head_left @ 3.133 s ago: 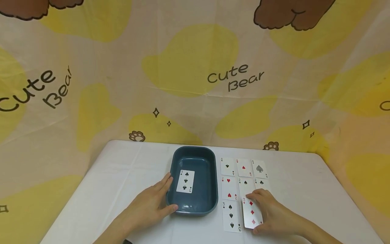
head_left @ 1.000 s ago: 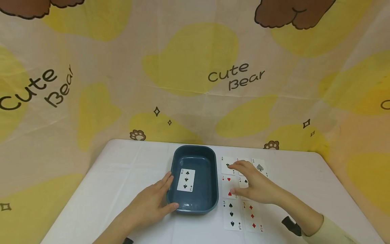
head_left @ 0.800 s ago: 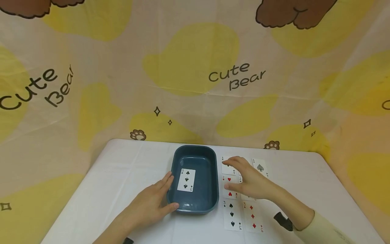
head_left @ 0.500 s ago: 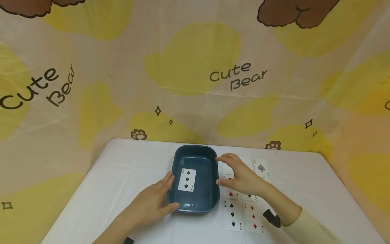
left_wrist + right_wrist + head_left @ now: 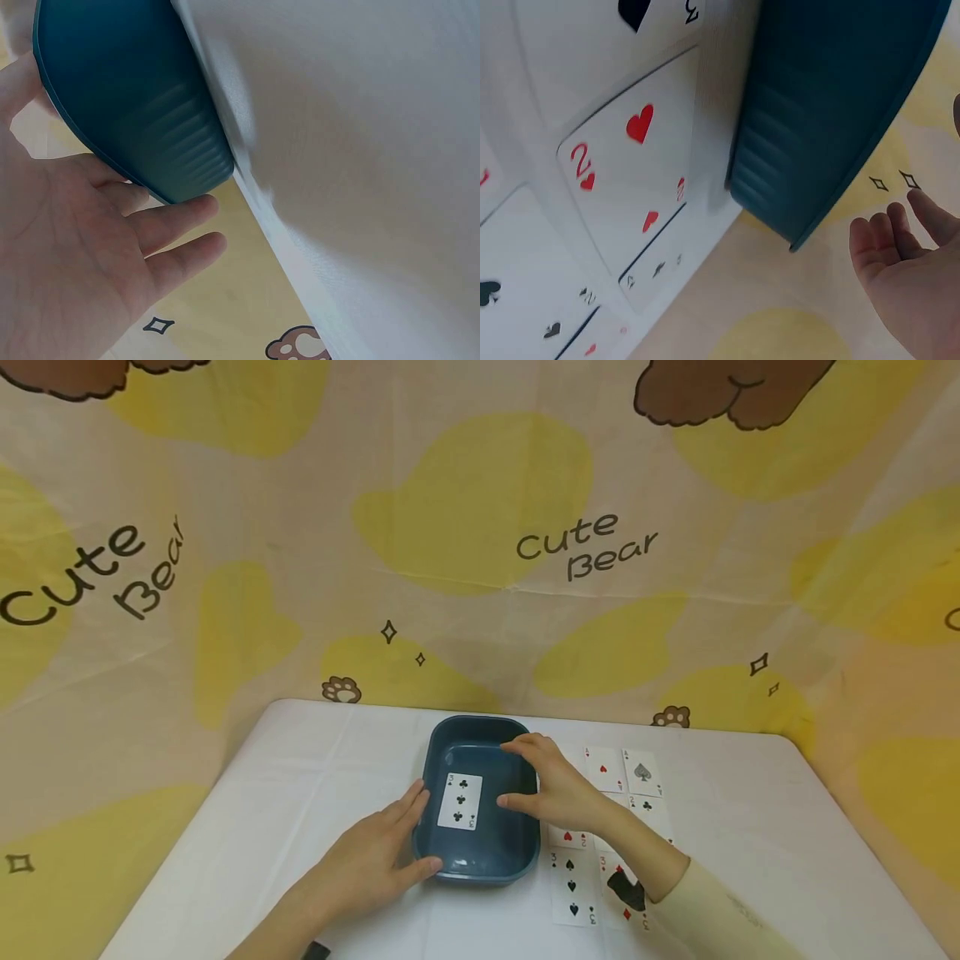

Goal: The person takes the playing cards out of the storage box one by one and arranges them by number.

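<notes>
A dark blue rectangular tray holds a three of clubs playing card lying face up. My left hand rests against the tray's left side, fingers extended along its outer wall and thumb at the near left corner. In the left wrist view the left palm faces the tray, with two fingers reaching past its edge. My right hand hovers over the tray's right rim, thumb and fingers spread apart with nothing between them. The right wrist view shows those bare fingers beyond the rim, loosely bent.
Right of the tray, cards lie face up in rows: ace of hearts, ace of spades, two of hearts, two of clubs, three of spades, three of diamonds. The right arm covers some. A patterned cloth hangs behind the white table.
My right hand has let go of the three of diamonds, which lies flat, moved up over the aces and twos, then left over the tray's right rim. The left hand stays at the tray.
</notes>
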`<state>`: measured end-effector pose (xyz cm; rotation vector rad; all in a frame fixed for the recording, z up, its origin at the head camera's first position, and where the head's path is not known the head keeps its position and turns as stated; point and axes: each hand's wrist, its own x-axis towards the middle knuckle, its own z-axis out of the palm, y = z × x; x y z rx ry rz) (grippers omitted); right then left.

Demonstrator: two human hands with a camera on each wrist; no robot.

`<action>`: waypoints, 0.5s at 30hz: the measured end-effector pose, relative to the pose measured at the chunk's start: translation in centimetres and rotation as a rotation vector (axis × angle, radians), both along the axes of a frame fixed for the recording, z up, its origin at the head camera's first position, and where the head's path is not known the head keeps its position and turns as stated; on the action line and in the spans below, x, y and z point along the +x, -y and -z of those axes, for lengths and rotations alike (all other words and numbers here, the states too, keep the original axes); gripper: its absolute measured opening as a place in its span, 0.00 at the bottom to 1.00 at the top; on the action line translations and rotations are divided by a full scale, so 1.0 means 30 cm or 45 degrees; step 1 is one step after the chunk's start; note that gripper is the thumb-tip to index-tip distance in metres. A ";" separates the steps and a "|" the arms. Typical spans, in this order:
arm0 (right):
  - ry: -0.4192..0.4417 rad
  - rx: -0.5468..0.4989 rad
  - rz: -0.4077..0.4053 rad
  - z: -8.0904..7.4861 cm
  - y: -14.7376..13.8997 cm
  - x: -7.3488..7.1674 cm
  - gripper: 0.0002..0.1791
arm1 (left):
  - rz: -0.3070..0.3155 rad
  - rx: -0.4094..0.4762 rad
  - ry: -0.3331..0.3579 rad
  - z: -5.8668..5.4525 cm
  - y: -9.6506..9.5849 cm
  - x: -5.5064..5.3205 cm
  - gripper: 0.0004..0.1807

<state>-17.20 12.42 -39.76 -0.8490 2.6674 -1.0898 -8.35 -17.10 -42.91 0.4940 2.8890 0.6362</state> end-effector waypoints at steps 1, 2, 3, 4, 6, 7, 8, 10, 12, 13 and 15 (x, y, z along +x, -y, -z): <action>0.000 0.004 -0.003 0.002 0.008 -0.002 0.41 | 0.000 0.000 0.003 -0.001 0.000 -0.001 0.54; 0.002 0.006 -0.007 0.005 0.015 -0.004 0.42 | -0.001 0.000 0.008 -0.001 -0.001 -0.002 0.54; 0.002 0.009 -0.010 0.008 0.022 -0.007 0.42 | -0.001 -0.002 0.013 -0.002 -0.001 -0.003 0.55; 0.003 0.011 -0.012 0.010 0.029 -0.009 0.42 | -0.001 -0.005 0.017 -0.002 -0.001 -0.004 0.55; 0.011 0.012 -0.012 0.013 0.040 -0.013 0.43 | -0.001 -0.006 0.024 -0.003 -0.002 -0.006 0.55; 0.013 0.012 -0.013 0.015 0.046 -0.016 0.43 | 0.000 -0.009 0.025 -0.003 -0.002 -0.006 0.55; 0.015 0.013 -0.014 0.017 0.052 -0.019 0.43 | 0.001 -0.011 0.024 -0.003 -0.002 -0.007 0.55; 0.022 0.017 -0.017 0.021 0.065 -0.026 0.43 | 0.005 -0.012 0.018 -0.004 -0.002 -0.007 0.55; 0.033 0.022 -0.026 0.026 0.078 -0.032 0.42 | 0.011 -0.012 0.010 -0.004 -0.001 -0.007 0.55; 0.039 0.020 -0.032 0.029 0.084 -0.035 0.42 | 0.016 -0.014 0.004 -0.003 -0.001 -0.006 0.55; 0.065 0.009 -0.046 0.032 0.097 -0.038 0.40 | 0.026 -0.012 -0.004 -0.002 0.001 -0.005 0.54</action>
